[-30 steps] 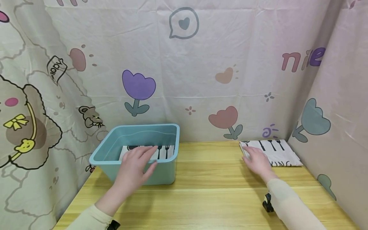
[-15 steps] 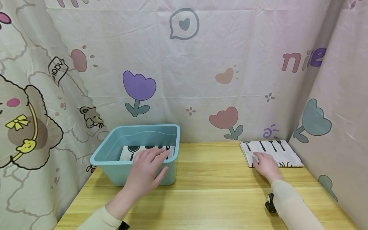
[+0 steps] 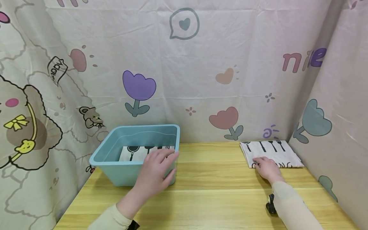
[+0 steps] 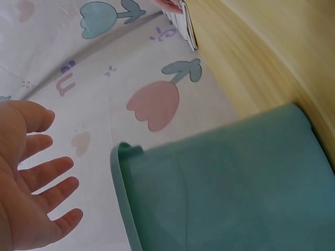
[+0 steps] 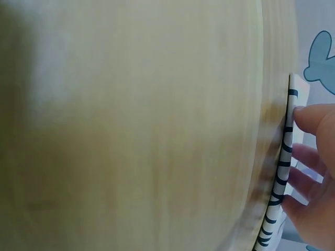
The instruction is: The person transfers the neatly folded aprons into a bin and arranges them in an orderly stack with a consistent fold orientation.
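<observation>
A folded white cloth (image 3: 283,157) printed with black cutlery lies at the back right of the table. My right hand (image 3: 268,169) rests at its near left part; in the right wrist view the fingertips (image 5: 298,112) touch the cloth along its printed edge (image 5: 283,163). My left hand (image 3: 156,168) hovers in front of the right end of a blue-green plastic bin (image 3: 123,174), its fingers spread and loosely bent, holding nothing. Inside the bin lies another cloth (image 3: 140,154) with the same kind of print, partly hidden by the bin's front wall and my left hand.
The light wooden table (image 3: 207,182) stretches between the bin and the cloth. A cartoon-printed curtain (image 3: 195,64) hangs behind the table and along both sides. A small black device (image 3: 271,204) is strapped at my right wrist.
My left hand has moved right, from above the bin's front rim to its front right corner. My right hand has shifted right and slightly nearer on the cloth, which stays in place.
</observation>
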Demonstrator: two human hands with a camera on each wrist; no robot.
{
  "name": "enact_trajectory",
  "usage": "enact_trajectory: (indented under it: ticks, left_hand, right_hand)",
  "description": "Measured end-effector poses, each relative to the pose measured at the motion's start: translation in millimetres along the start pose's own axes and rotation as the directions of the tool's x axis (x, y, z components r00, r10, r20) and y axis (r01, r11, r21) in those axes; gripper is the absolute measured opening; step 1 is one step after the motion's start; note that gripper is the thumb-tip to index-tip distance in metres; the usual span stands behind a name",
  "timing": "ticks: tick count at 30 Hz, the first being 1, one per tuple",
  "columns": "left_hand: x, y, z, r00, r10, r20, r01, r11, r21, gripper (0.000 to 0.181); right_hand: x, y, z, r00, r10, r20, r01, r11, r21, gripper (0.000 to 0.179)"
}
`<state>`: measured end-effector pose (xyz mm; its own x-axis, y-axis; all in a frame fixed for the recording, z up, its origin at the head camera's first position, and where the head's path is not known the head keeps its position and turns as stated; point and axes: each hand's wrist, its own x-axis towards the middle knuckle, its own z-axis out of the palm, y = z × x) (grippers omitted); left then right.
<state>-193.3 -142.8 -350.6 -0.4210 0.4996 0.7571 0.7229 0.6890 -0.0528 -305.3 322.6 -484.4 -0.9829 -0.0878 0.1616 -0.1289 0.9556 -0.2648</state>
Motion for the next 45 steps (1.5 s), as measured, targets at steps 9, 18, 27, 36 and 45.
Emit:
enact_trajectory:
  ticks: [9,18,27,36,45]
  left_hand:
    - [12.6,17.8,12.1,0.999,-0.020,0.029,0.023,0.994,-0.108,0.049]
    - [19.8,32.1,30.8,1.000,0.010,-0.016,-0.013,0.973,-0.228,0.052]
    - [17.8,45.3,56.3,0.995,-0.085,0.049,0.097,0.939,-0.330,0.048]
    - [9.2,43.5,83.4,0.935,-0.264,0.236,0.337,0.866,-0.369,0.047]
    - [2.2,33.9,104.2,0.834,-0.402,0.378,0.535,0.754,-0.380,0.044]
  right_hand:
    - [-4.4,-10.6,-5.1,0.999,-0.027,0.031,0.028,0.999,-0.041,0.036]
    - [-9.2,-28.2,-10.2,0.996,-0.066,0.060,0.071,0.994,-0.080,0.031]
    - [-14.9,-46.7,-5.6,0.990,-0.120,0.071,0.128,0.984,-0.120,0.031]
    - [-27.2,-79.5,1.2,0.981,-0.185,0.055,0.190,0.974,-0.125,0.030]
    - [-39.8,-114.7,11.8,0.958,-0.287,0.016,0.286,0.948,-0.137,0.032]
